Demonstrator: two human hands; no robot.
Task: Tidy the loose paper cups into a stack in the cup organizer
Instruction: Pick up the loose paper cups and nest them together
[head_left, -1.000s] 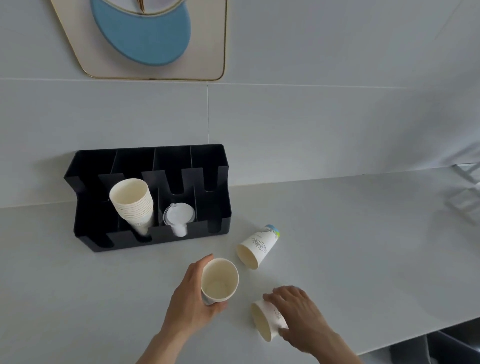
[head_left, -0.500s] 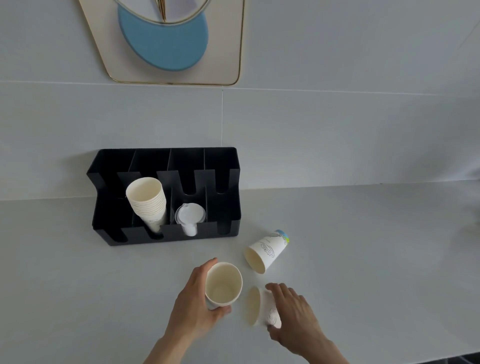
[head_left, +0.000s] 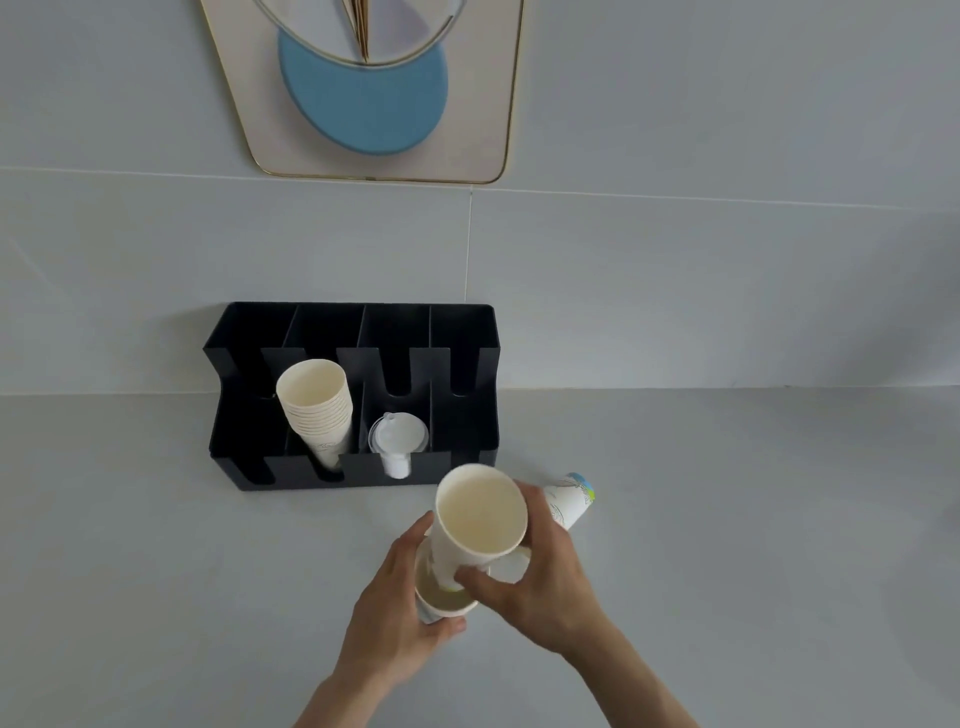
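1. Black organizer (head_left: 358, 470) against the wall on the grey counter (head_left: 156, 597); all places below taken from it.
2. In its second slot from the left: a stack of cups (head_left: 318, 410), leaning, open mouths up and toward the camera.
3. In the next slot to the right: white lids (head_left: 398, 440), standing on edge.
4. Just in front of the organizer's right end: right hand (head_left: 540, 587) clasped round an upper cup (head_left: 480, 514), mouth tilted up; thumb on the near side low on the wall, fingers wrapped round the far right side.
5. A little nearer the camera than that: left hand (head_left: 400, 613) gripping a lower cup (head_left: 444, 603), thumb up along its left side, fingers curled under the base.
6. Upper cup's base sunk into the lower cup's mouth, partly nested; how deep, hard to tell behind the right thumb.
7. Both held cups clear of the counter, apart from the organizer.
8. To the right of the organizer's front corner, beyond the right hand: a third cup (head_left: 571, 501) on its side on the counter, printed base end pointing away to the right, mouth end hidden by the fingers.
9. Above the organizer: a wall ornament (head_left: 363, 98) with a blue disc.
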